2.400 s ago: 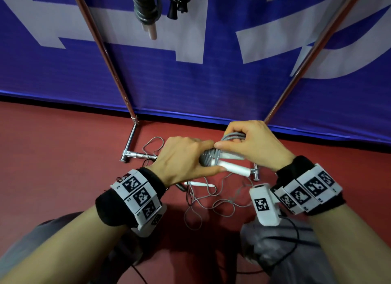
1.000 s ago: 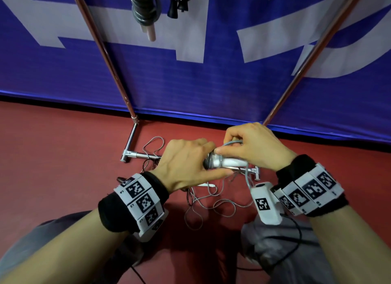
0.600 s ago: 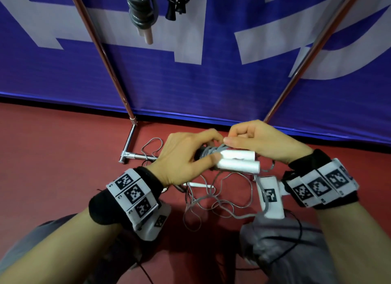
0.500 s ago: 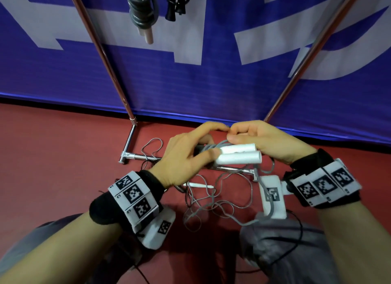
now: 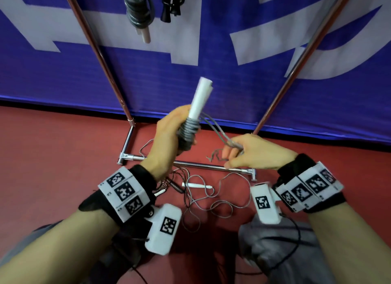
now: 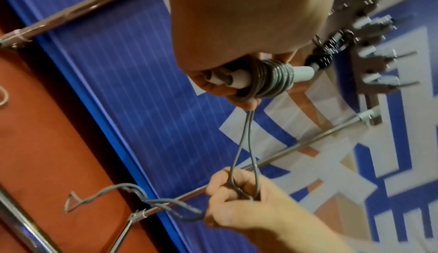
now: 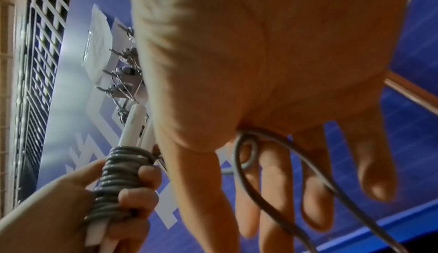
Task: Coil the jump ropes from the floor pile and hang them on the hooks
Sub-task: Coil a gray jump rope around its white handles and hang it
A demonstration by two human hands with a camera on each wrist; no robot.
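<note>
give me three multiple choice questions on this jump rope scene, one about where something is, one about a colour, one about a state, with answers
1. Where does the left hand hold the wrapped rope bundle?
A. raised in front of the blue banner
B. flat on the floor
C. on a hook

2. What colour is the cord wound round the white handles?
A. red
B. grey
C. yellow

3. What state is the rope's loose end in?
A. fully wound in
B. hanging free, untouched
C. held by the right hand, stretched from the bundle

Answers:
1 A, the head view shows the bundle up off the red floor, handles pointing at the banner.
2 B, both wrist views show grey coils.
3 C, the left wrist view shows two strands running from the coils into the right hand's curled fingers.
</note>
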